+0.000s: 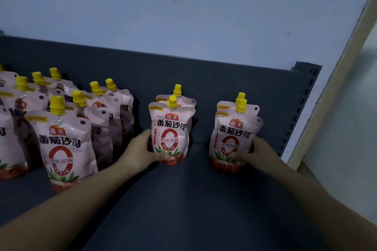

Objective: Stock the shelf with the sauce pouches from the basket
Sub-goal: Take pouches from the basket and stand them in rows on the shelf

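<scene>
On the shelf point(204, 199), left grip point(140, 153) clasps middle pouch point(170, 134); right grip point(259, 154) clasps right pouch point(234, 136)

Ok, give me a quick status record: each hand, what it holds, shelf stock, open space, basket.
shelf: dark, stocked from the left
stocked pouches: upright rows at left, yellow caps up
left hand: grips left pair, upright, just right of the rows
right hand: grips right pair, upright, near the right end
gap: bare strip between the two pairs
basket: not in view
</scene>
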A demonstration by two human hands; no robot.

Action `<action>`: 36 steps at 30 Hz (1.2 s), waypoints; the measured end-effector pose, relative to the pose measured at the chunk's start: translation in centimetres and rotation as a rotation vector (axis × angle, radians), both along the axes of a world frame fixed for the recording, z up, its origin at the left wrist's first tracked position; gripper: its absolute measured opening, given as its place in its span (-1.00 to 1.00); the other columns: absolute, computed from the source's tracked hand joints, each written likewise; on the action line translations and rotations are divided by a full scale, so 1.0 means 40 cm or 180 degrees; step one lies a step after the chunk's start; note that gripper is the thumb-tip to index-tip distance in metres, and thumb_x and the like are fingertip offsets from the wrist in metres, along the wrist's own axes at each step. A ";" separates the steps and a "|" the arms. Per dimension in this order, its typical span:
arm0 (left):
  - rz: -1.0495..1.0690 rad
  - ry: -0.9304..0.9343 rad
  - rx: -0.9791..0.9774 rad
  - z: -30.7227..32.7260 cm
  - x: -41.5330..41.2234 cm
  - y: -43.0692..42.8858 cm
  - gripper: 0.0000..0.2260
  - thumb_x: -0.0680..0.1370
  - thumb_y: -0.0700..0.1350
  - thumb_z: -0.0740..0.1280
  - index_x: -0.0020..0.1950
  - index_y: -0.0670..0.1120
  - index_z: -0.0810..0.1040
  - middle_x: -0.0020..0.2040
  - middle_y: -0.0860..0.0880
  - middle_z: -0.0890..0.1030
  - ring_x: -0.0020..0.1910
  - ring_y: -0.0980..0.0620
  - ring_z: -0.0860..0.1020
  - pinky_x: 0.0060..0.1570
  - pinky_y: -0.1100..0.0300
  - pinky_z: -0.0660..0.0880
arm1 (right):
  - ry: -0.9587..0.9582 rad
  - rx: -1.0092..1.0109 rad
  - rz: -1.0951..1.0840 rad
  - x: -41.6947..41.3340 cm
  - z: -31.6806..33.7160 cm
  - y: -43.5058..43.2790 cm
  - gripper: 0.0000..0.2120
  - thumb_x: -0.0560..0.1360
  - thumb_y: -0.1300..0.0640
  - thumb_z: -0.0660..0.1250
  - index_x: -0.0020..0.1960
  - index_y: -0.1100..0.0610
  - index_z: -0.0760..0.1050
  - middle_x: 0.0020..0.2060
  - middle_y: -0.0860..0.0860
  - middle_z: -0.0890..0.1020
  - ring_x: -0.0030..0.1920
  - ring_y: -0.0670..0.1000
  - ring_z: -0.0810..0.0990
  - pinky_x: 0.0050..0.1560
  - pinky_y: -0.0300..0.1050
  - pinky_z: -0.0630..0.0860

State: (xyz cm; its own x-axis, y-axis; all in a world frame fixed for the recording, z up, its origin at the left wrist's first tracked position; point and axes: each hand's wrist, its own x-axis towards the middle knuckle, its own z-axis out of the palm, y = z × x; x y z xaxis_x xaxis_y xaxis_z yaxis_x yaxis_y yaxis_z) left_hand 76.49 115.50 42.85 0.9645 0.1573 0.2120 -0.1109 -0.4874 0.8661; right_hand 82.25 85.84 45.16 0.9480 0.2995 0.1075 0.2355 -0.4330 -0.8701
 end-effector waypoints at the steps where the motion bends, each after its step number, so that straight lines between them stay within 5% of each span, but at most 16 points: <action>1: 0.0018 -0.0015 -0.0014 -0.001 0.000 -0.002 -0.44 0.28 -0.24 0.57 0.21 -0.07 0.46 0.02 0.08 0.57 -0.03 0.17 0.51 -0.08 0.36 0.41 | -0.0011 -0.0026 -0.0017 0.002 0.002 -0.001 -0.63 0.30 0.26 0.52 -0.07 -0.08 0.48 -0.17 -0.24 0.60 -0.18 -0.29 0.57 -0.33 -0.49 0.49; 7: 0.0084 0.0052 -0.0233 -0.010 -0.010 -0.009 -0.45 0.31 -0.26 0.55 0.24 -0.08 0.45 0.06 0.05 0.57 0.02 0.12 0.51 -0.01 0.33 0.41 | -0.0398 -0.0143 -0.0735 -0.038 -0.007 0.010 -0.46 0.29 0.14 0.56 0.06 0.04 0.26 -0.14 -0.19 0.49 -0.15 -0.19 0.50 -0.24 -0.34 0.43; 11: 0.0167 0.0058 -0.0567 -0.006 -0.012 -0.021 -0.53 0.32 -0.22 0.54 0.15 -0.04 0.44 0.00 0.08 0.58 -0.04 0.16 0.53 -0.12 0.33 0.44 | -0.1699 0.0425 -0.1723 -0.107 -0.001 0.032 -0.59 0.34 0.10 0.52 -0.16 0.02 0.24 -0.31 -0.07 0.36 -0.32 -0.16 0.36 -0.35 -0.29 0.30; 15: 0.0207 -0.0107 -0.1149 0.019 -0.012 -0.027 -0.57 0.35 -0.23 0.52 0.13 -0.05 0.44 -0.01 0.05 0.61 -0.03 0.12 0.59 -0.14 0.26 0.54 | -0.2642 -0.0372 -0.0427 -0.158 0.027 0.127 -0.74 0.44 0.13 0.41 -0.20 -0.04 0.30 -0.33 -0.18 0.39 -0.33 -0.18 0.40 -0.33 -0.39 0.32; 17: 0.0172 -0.0218 -0.1269 0.031 -0.013 -0.028 -0.59 0.37 -0.26 0.50 0.15 -0.08 0.45 0.01 0.02 0.62 -0.02 0.09 0.60 -0.14 0.24 0.56 | -0.2066 -0.0353 -0.0026 -0.145 0.028 0.205 -0.76 0.44 0.06 0.41 -0.04 -0.06 0.35 -0.24 -0.23 0.44 -0.24 -0.24 0.44 -0.26 -0.45 0.38; 21: 0.0125 -0.0329 -0.1263 0.047 -0.012 -0.026 -0.68 0.42 -0.36 0.42 0.11 -0.11 0.47 -0.02 0.00 0.62 -0.06 0.10 0.60 -0.22 0.33 0.57 | -0.0293 0.0719 0.0202 -0.078 0.030 0.320 -0.55 0.45 0.13 0.41 0.30 0.08 0.37 -0.01 -0.17 0.52 0.07 -0.15 0.52 -0.20 -0.47 0.45; 24: 0.0000 -0.0125 -0.1108 0.047 -0.008 -0.017 -0.66 0.40 -0.40 0.42 0.08 -0.11 0.47 -0.06 0.03 0.61 -0.07 0.08 0.59 -0.21 0.32 0.54 | -0.0154 0.0956 0.0320 -0.038 0.031 0.333 -0.68 0.48 0.24 0.37 0.21 0.16 0.46 0.05 0.04 0.62 0.09 0.02 0.61 -0.12 -0.32 0.57; 29: -0.0224 0.0126 -0.0920 0.033 -0.001 -0.004 -0.58 0.36 -0.39 0.46 0.14 -0.13 0.49 0.04 -0.08 0.63 0.02 -0.02 0.60 -0.03 0.14 0.57 | -0.0266 0.0745 0.0379 -0.013 0.042 0.320 -0.80 0.44 0.29 0.40 -0.12 -0.01 0.52 -0.17 -0.09 0.65 -0.13 -0.11 0.66 -0.17 -0.27 0.60; 33: -0.0388 0.0161 -0.0833 0.030 0.006 0.010 -0.58 0.36 -0.38 0.46 0.17 -0.13 0.49 0.09 -0.10 0.63 0.04 0.00 0.61 0.02 0.13 0.56 | -0.0126 0.1121 0.0278 -0.008 0.045 0.321 -0.79 0.40 0.32 0.43 -0.15 0.02 0.56 -0.20 -0.07 0.68 -0.24 -0.18 0.68 -0.27 -0.31 0.59; 36: -0.0451 0.0248 -0.0720 0.025 0.010 0.019 -0.55 0.34 -0.40 0.47 0.17 -0.14 0.50 0.09 -0.11 0.64 0.04 -0.01 0.62 0.06 0.08 0.57 | 0.0197 0.0844 0.0386 -0.023 0.025 0.311 -0.75 0.39 0.28 0.45 -0.03 0.01 0.54 -0.08 -0.06 0.68 -0.11 -0.15 0.66 -0.18 -0.27 0.60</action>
State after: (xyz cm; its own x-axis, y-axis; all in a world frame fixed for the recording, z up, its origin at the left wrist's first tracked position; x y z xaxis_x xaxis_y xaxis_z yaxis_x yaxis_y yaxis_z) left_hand 76.89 116.28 43.85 0.9923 0.0544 0.1111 -0.0929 -0.2650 0.9598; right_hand 81.32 98.26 46.18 0.9142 0.3801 0.1403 0.2147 -0.1607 -0.9634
